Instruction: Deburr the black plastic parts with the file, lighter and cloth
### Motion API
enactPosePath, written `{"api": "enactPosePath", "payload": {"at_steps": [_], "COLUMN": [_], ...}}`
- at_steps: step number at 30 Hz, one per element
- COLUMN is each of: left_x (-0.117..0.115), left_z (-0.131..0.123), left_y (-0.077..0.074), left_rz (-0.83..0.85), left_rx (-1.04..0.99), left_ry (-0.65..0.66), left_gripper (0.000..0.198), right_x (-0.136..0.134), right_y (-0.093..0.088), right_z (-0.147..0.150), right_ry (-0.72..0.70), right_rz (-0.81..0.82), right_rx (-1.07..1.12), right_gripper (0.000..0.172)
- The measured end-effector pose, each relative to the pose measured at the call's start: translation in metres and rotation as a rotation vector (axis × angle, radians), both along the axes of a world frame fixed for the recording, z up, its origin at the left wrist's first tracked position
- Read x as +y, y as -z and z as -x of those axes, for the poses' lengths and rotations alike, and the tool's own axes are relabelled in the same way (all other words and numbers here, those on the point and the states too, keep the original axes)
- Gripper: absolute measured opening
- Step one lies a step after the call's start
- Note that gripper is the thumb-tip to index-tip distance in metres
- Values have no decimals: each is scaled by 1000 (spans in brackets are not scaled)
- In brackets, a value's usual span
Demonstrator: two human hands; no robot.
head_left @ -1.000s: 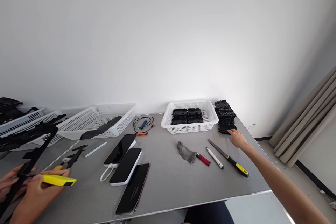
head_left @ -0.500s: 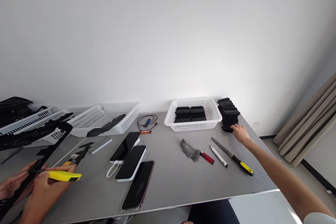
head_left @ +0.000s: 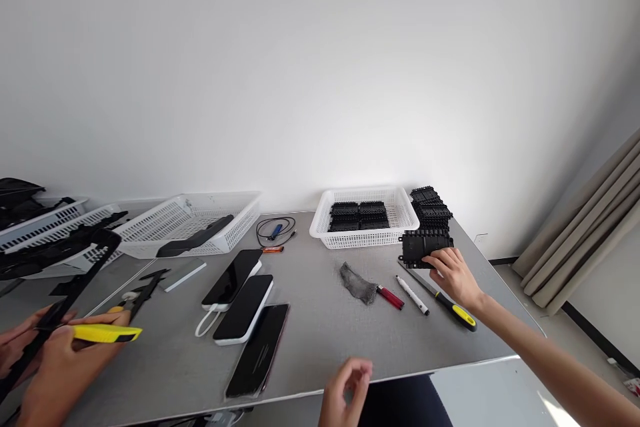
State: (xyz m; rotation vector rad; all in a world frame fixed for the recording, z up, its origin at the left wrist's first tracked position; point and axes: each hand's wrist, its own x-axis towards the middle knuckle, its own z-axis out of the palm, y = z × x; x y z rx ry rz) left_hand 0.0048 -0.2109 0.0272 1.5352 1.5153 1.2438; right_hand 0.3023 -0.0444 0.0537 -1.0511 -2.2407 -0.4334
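My right hand [head_left: 455, 275] grips a flat black plastic part [head_left: 417, 248] with small tabs along its edges. It is held up just in front of a stack of similar black parts [head_left: 434, 213] at the table's far right. My left hand [head_left: 346, 392] is above the front table edge, fingers loosely curled, a gap between thumb and fingers, nothing in it. Beyond it, a white basket [head_left: 364, 238] holds several more black parts in neat piles. Between hands and basket lie a file with a yellow-black handle [head_left: 463, 315], a white marker [head_left: 413, 295] and a red-handled tool [head_left: 390, 297] with grey mesh cloth [head_left: 357, 283].
At left, another person's hands [head_left: 65, 367] hold a yellow-handled tool [head_left: 107, 333] against a long black strip [head_left: 83, 280]. Phone-like devices [head_left: 257, 350] lie left of centre. Farther back are a cable [head_left: 276, 230] and another white basket [head_left: 243, 230].
My right hand has lifted a black part off the front of the stack and brought it left and nearer. My left hand has risen into view at the front edge.
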Motion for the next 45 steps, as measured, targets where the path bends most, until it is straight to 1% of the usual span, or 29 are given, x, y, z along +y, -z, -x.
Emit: {"api": "enactPosePath", "payload": {"at_steps": [1,2,3,6,8,10,12,15,17,19,21,22,24,25,27,28,30,32,34,38,40,41,43,45], "left_x": [9,22,37,86,114,135,150,164,173,183,194,200,212,218,227,231,237,241,243,247,248,248,248,249], "left_z": [-3,-1,2,8,5,0,-4,-2,2,5,6,6,7,8,12,14,19,23,25,28,29,30,31,33], "left_y": [-4,-12,-24,-66,-92,-114,-129,-142,-146,-148,-147,-146,-143,-142,-140,-139,-137,-136,-134,-131,-131,-131,-132,-133], "left_rz": [18,28,16,-17,-46,-77,-103,-77,-6,56,72,67,48,40,31,32,32,29,26,32,35,33,27,18], "left_rx": [-34,-66,-98,-167,-197,-201,-177,-216,-251,-277,-315,-339,-383,-397,-405,-403,-404,-417,-440,-479,-489,-492,-495,-485], "left_ry": [80,138,151,184,202,253,303,371,470,532,517,493,439,411,376,371,374,377,376,414,419,413,407,420], "left_gripper": [36,37,39,46,47,45,41,40,42,43,42,42,43,44,46,46,47,47,50,55,58,59,60,59], "right_x": [-5,-9,-12,-17,-17,-15,-12,-2,6,12,13,11,1,-5,-18,-23,-28,-27,-23,-13,-11,-11,-13,-14], "right_y": [-8,-16,-24,-44,-53,-59,-63,-69,-72,-71,-64,-58,-36,-22,9,25,51,68,78,90,92,91,80,55], "right_z": [9,17,26,49,61,70,75,78,80,84,91,95,105,110,120,123,129,133,136,140,137,133,124,113], "right_ry": [-36,-63,-83,-122,-135,-137,-129,-112,-101,-77,13,79,208,215,168,174,252,316,336,355,351,326,211,28], "right_rz": [-45,-74,-101,-156,-190,-214,-226,-236,-238,-247,-279,-289,-244,-152,136,266,460,560,593,587,604,633,738,876], "right_rx": [27,47,72,128,156,180,199,208,200,206,286,353,487,480,294,203,75,-4,-50,-114,-99,-63,73,256], "right_gripper": [29,28,27,26,26,26,26,27,29,33,37,39,43,44,43,42,37,30,27,37,37,36,30,23]}}
